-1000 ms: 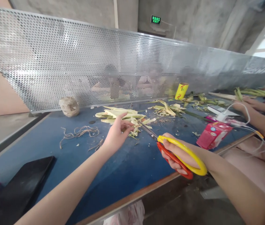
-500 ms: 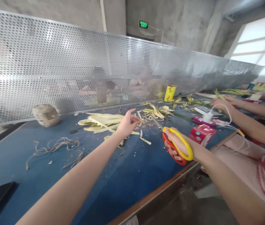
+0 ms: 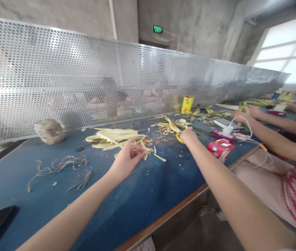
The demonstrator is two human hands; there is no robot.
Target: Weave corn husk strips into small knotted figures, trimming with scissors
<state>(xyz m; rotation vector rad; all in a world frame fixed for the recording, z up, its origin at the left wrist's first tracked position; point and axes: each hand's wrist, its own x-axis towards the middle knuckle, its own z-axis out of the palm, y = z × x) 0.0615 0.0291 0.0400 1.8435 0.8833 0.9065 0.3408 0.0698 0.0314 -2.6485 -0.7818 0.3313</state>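
Note:
My left hand [image 3: 125,158] is low over the blue table, its fingers and thumb curled round a few pale corn husk scraps [image 3: 147,150]. Behind it lies a flat pile of pale green husk strips [image 3: 108,137]. My right hand [image 3: 190,136] grips scissors by their handles; part of the yellow handle [image 3: 179,137] shows, while the blades and red handle are mostly hidden. Just beyond the scissors is a heap of husk trimmings [image 3: 170,126]. Small crumbs and a loose strip [image 3: 160,158] lie between my hands.
Perforated metal screen [image 3: 90,76] runs along the back. Twine strands [image 3: 61,166] and a pale wrapped lump [image 3: 49,131] lie left. A yellow can [image 3: 187,105], red packet [image 3: 220,149] and white charger with cables [image 3: 227,130] stand right, near a co-worker's hands [image 3: 242,115].
My left hand has come back toward me and left, with husk scraps at its fingers. My right hand has moved forward with the scissors and turned, so the handles are largely covered.

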